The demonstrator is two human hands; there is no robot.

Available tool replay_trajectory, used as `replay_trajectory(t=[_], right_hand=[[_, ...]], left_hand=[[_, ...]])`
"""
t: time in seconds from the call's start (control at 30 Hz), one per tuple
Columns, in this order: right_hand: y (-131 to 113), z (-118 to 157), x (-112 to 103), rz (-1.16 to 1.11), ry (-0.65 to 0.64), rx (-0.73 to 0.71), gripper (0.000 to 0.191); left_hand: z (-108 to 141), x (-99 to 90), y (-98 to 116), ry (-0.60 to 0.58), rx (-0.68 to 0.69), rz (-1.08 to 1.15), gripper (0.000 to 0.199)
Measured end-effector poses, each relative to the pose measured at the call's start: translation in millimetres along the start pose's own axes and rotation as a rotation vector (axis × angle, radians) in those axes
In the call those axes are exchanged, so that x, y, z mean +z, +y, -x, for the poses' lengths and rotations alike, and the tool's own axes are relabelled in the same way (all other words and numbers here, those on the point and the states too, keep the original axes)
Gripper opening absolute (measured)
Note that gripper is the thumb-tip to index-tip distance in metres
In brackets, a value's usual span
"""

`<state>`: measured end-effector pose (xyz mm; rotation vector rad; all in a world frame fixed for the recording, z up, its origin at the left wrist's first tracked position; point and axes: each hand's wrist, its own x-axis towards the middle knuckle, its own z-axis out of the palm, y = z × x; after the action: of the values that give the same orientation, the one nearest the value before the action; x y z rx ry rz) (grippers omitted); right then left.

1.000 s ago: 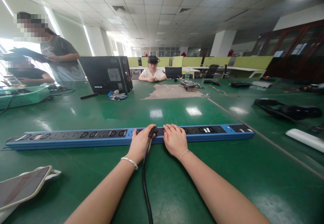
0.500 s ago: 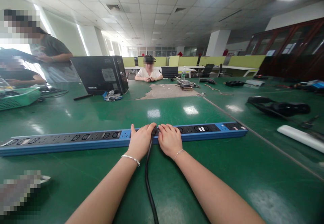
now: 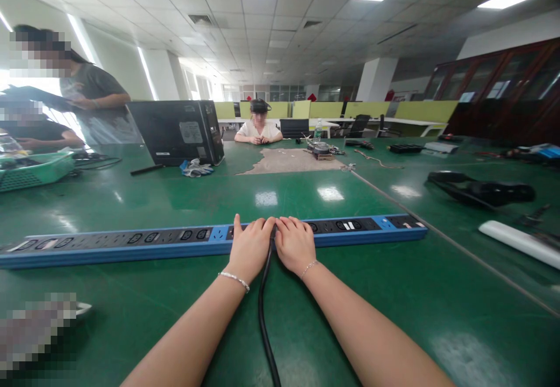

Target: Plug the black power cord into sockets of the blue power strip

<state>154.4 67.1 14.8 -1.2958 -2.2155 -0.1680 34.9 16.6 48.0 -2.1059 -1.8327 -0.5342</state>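
A long blue-and-black power strip [image 3: 166, 252] lies across the table, with rows of sockets facing up. My left hand [image 3: 251, 247] is closed around the plug of a black power cord [image 3: 265, 317], over the middle of the strip. Fingers hide most of the plug, so I cannot tell how deep it sits in a socket. Close against it, my right hand [image 3: 295, 245] curls over the strip, its fingertips meeting those of my left. From between both hands the cord runs down toward the near edge of the view.
Behind the strip stand a black computer case [image 3: 177, 133] and crumpled gloves [image 3: 196, 168]. A green basket [image 3: 37, 171] is at left. On the right lie a black object [image 3: 481, 189] and a white bar [image 3: 520, 244]. Other people are across the table and at left.
My left hand has shifted right with the plug, closing the gap to my right hand. The cord has swung slightly right. My right hand stays nearly in place.
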Motion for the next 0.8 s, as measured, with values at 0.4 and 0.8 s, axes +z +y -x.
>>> replay_trajectory(t=[0.4,0.8], right_hand=[[0.0,0.0,0.2,0.028,-0.011,-0.001,0.038],[0.7,0.5,1.5,0.015,-0.001,-0.003,0.038]], left_hand=[[-0.1,9.7,-8.0,0.003,-0.1,0.092,0.035],[0.6,11.5,-12.7,0.002,-0.048,0.092,0.036]])
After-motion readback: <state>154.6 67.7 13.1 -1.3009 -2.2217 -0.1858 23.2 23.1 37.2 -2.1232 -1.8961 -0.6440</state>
